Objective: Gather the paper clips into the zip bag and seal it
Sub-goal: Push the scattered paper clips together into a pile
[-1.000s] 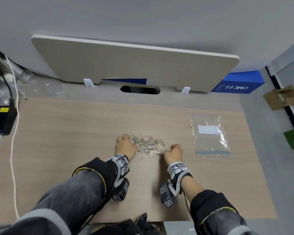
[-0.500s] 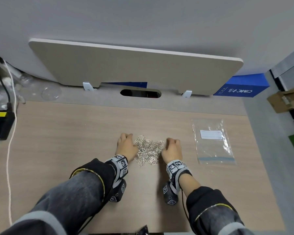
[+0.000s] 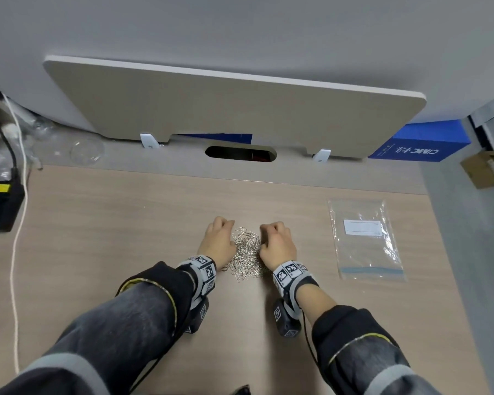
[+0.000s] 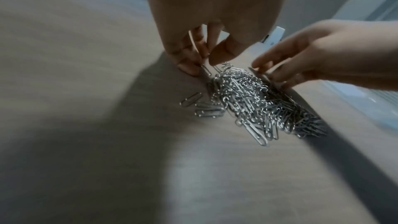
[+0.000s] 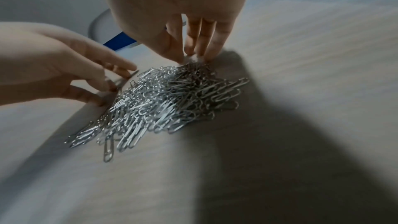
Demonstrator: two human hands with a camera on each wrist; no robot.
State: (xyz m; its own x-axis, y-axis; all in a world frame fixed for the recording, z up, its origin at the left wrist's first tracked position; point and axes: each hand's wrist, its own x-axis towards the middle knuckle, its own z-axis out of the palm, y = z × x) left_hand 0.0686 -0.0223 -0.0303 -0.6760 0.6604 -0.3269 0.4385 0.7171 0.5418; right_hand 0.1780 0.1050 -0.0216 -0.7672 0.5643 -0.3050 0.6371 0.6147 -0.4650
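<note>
Your left hand and right hand flank the paper clips heaped on the desk, fingers curled, fingertips pinching the far edge; squeeze unevenly and strays may skitter out; the zip bag lies flat, well apart.

Sleeves and wrist rigs
Dark grey sleeves with yellow-piped cuffs; strapped wrist cameras bear black-and-white square markers, thin black cables.
</note>
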